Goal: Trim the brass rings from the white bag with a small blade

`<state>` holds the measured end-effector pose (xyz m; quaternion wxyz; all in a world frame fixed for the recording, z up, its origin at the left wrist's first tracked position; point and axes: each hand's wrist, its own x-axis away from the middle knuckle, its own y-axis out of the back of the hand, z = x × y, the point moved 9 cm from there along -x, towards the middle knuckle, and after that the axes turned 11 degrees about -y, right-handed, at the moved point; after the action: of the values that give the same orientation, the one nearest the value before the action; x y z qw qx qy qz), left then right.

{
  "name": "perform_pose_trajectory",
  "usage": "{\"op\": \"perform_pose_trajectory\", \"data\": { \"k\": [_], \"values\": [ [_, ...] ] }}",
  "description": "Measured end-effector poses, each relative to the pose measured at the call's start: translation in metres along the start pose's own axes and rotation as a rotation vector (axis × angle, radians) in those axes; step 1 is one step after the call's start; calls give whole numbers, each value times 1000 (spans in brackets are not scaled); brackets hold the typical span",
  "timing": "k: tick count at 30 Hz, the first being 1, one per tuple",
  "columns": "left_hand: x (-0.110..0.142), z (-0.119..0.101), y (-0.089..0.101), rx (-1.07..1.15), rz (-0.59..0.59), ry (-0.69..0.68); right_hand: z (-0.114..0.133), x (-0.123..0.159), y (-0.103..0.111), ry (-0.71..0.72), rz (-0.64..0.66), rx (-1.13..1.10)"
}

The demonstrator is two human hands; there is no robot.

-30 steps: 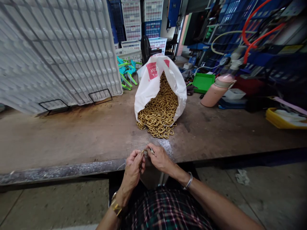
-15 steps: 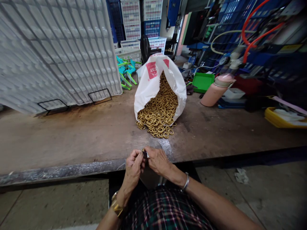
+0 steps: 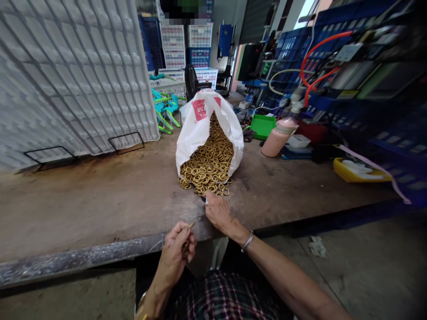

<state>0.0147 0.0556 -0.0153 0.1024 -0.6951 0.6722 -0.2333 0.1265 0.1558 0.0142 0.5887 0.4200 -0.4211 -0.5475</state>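
Note:
A white plastic bag (image 3: 195,129) lies open on the worn workbench (image 3: 100,195), and several gold rings (image 3: 208,166) spill out of its mouth. My right hand (image 3: 216,211) reaches forward over the bench to the near edge of the ring pile, fingertips pinched on something small and dark that I cannot identify. My left hand (image 3: 176,246) stays back at the bench's front edge. Its fingers are closed around a small gold piece, with a thin wire trailing to the left.
A large white plastic grid panel (image 3: 73,75) leans at the back left. A pink bottle (image 3: 276,138), a green tray (image 3: 263,126) and a yellow tray (image 3: 356,171) stand on the right. Stacked crates (image 3: 187,44) and blue racks with hoses fill the background.
My two hands were together at the bench edge. Now the right hand has moved forward to the rings and the left has dropped back. The view has tilted up and shifted.

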Motion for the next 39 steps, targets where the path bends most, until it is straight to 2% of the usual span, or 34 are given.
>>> {"op": "perform_pose_trajectory", "data": {
  "k": [4, 9, 16, 21, 25, 28, 31, 34, 39],
  "values": [
    [-7, 4, 9, 127, -102, 42, -24, -21, 17, -89, -131, -4],
    [-9, 9, 10, 272, -116, 111, -37, -30, 9, -126, -106, 49],
    [-13, 14, 15, 424, -140, 155, -40, -30, 4, -115, -116, 33],
    [-17, 14, 17, 382, -143, 140, -40, -28, 12, -99, -164, -50],
    [-23, 7, 19, 181, -150, 10, -24, -21, 22, -21, -176, -252],
    [-28, -4, 26, -164, -207, -140, -4, -12, 17, 36, -52, -478],
    [-30, -17, 28, -413, -227, -284, 13, 0, 1, 31, 169, -747],
    [-30, -23, 29, -489, -205, -352, 21, 13, -17, -41, 367, -902],
    [-29, -28, 38, -498, -239, -400, 24, 29, -51, -226, 654, -970]
  ]
}}
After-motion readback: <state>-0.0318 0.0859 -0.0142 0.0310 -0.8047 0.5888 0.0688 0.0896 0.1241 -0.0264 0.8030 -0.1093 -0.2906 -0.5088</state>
